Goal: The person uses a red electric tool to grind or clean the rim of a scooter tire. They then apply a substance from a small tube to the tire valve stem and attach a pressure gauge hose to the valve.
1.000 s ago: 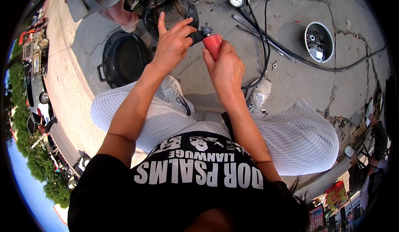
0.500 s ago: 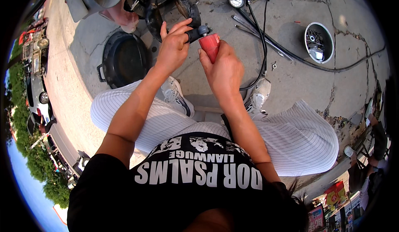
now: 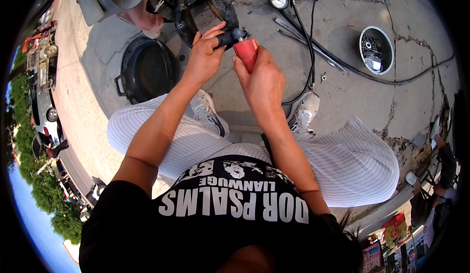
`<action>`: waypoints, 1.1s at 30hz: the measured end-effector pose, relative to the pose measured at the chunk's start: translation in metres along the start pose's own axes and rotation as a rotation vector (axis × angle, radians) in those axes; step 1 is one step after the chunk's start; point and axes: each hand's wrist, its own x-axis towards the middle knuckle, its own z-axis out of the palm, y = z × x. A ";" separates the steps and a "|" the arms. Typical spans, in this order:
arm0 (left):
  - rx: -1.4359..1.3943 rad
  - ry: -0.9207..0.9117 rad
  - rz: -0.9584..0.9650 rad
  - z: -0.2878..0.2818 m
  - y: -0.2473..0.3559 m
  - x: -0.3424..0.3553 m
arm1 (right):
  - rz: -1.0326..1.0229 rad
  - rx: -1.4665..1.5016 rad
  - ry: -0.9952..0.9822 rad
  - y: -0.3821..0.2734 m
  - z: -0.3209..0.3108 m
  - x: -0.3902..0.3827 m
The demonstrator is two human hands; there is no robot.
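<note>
The red tool (image 3: 246,54) is held in the right hand (image 3: 264,79), with the fingers wrapped round its body and the thumb laid along its left side. Its grey tip (image 3: 239,34) is pointed away from the person and appears to be touching, or just beside, the black rubber (image 3: 225,39) gripped in the left hand (image 3: 203,60). That rubber seems to be pinched between thumb and fingers, though the grip is partly hidden; the outer fingers are loosely extended. Whether it is part of the tube (image 3: 184,26) hanging just beyond cannot be told for certain.

Over the last second, the tool and its tip have been shifted slightly left, and a left finger that was raised and spread has been lowered toward the others. A steadier hold on the rubber is suggested, with the tip kept at much the same spot.

The basin (image 3: 142,67) is seen to the left, near the left hand. The gauge (image 3: 279,0) lies on the far side, the metal bars (image 3: 323,55) to the right, and the bowl (image 3: 390,53) farther right.
</note>
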 end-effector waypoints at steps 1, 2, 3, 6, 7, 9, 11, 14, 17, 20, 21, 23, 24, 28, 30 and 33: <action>0.007 0.000 0.002 0.000 0.000 0.000 | 0.019 0.013 -0.010 0.001 0.000 0.001; 0.014 0.000 0.005 0.001 0.001 0.000 | 0.002 0.011 -0.002 0.000 0.000 0.000; 0.019 0.001 0.007 0.002 0.001 -0.001 | -0.016 0.006 0.007 -0.002 0.000 -0.001; -0.029 0.014 0.004 0.001 -0.003 0.001 | 0.001 0.013 -0.008 0.000 0.000 0.000; -0.034 0.011 0.003 0.002 -0.004 0.001 | 0.019 0.019 -0.020 0.000 0.000 0.001; -0.046 0.006 0.001 0.004 -0.006 0.001 | -0.009 0.012 -0.002 -0.004 -0.001 -0.002; -0.149 0.036 -0.048 0.006 -0.007 0.002 | -0.022 0.020 0.011 -0.004 -0.001 -0.002; -0.134 0.012 -0.076 0.004 -0.005 0.002 | -0.017 0.036 0.011 -0.002 0.000 -0.001; -0.298 0.018 -0.150 0.006 -0.006 0.003 | -0.014 0.012 -0.008 -0.005 -0.001 -0.003; -0.468 0.017 -0.254 0.008 0.000 0.004 | -0.011 0.017 -0.010 -0.007 0.000 -0.002; -0.504 0.011 -0.285 0.008 0.002 0.005 | -0.018 0.008 -0.011 -0.008 0.001 -0.003; -0.590 0.022 -0.338 0.008 0.004 0.006 | -0.027 0.016 -0.007 -0.008 0.001 -0.004; -0.632 0.028 -0.366 0.007 0.004 0.006 | -0.030 0.035 -0.004 -0.008 0.002 -0.004; -0.673 0.041 -0.367 0.009 0.008 0.007 | -0.022 0.013 -0.026 -0.013 0.001 -0.004; -0.719 0.043 -0.412 0.007 0.008 0.007 | -0.015 0.050 -0.019 -0.011 0.002 -0.003; -0.678 0.060 -0.378 0.007 0.007 0.007 | -0.027 0.034 -0.009 -0.013 0.002 -0.003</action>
